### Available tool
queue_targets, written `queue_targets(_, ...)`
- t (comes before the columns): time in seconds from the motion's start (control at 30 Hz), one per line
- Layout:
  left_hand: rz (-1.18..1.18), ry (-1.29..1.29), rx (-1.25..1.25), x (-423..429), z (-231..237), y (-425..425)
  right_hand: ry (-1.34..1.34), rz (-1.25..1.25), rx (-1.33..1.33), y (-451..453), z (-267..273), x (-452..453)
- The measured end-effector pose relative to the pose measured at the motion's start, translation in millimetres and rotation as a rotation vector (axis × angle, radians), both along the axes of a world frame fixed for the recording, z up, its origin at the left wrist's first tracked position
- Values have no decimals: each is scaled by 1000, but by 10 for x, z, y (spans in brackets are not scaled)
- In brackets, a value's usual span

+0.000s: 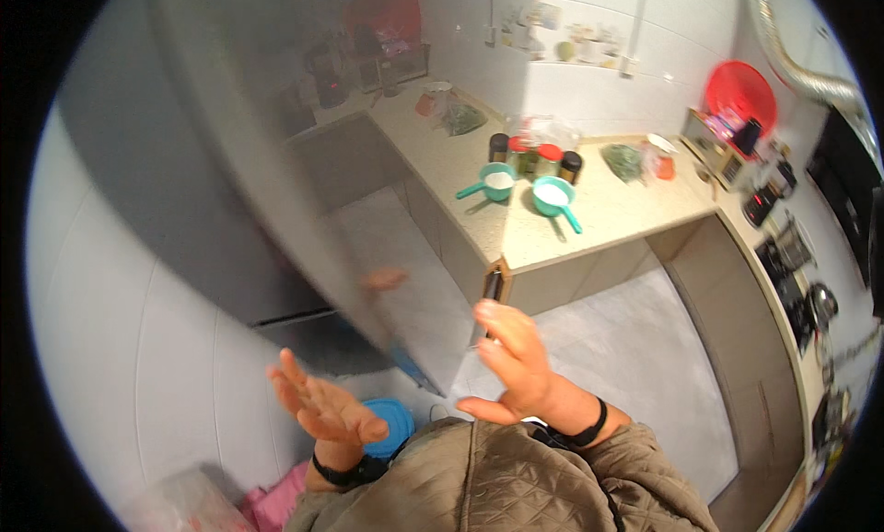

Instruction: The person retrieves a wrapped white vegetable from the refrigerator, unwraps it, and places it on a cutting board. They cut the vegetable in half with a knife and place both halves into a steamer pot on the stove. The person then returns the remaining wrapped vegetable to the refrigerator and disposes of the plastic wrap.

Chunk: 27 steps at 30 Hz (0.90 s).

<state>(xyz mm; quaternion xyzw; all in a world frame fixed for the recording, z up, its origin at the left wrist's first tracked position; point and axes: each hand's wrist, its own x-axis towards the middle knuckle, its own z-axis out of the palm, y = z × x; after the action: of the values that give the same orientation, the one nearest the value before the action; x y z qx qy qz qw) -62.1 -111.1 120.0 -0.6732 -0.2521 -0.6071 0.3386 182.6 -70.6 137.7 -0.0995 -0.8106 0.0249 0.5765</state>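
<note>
My left hand point(331, 411) is raised at the lower left, palm up and fingers apart, with nothing in it. My right hand point(518, 366) is held out in front of me, thumb and fingers spread, and I see nothing in its grasp. It is nearest to a dark piece with brownish edges point(494, 283) at the counter corner; whether they touch is hard to tell. Left of that hand rises a glossy door panel point(276, 152) that mirrors the counter. A teal dipper point(552, 196) holding something white stands on the countertop point(615, 218), with its reflection beside it.
Behind the dipper are a red-lidded jar point(549, 160), a black-lidded jar point(570, 167) and a bag of greens point(623, 163). A red basin point(742, 97) leans at the far right corner. Below my left hand sit a blue plastic container point(390, 425) and a pink bag point(276, 501).
</note>
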Motion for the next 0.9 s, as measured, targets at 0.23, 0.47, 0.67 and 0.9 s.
queue_targets(0.23, 384, 94, -299, -373, -182, 561, -158, -174, -169, 160, -233, 109)
queue_targets(0.47, 586, -17, -237, -729, -109, 1053, -234, -469, -365, 37, -632, 696)
queue_targets(0.67, 882, -67, -431, -719, -48, 1635, -205, -611, -480, -43, -832, 933)
queue_targets(0.9, 892, -140, -611, -731, -54, 2176, -210, -671, -521, -80, -885, 1062)
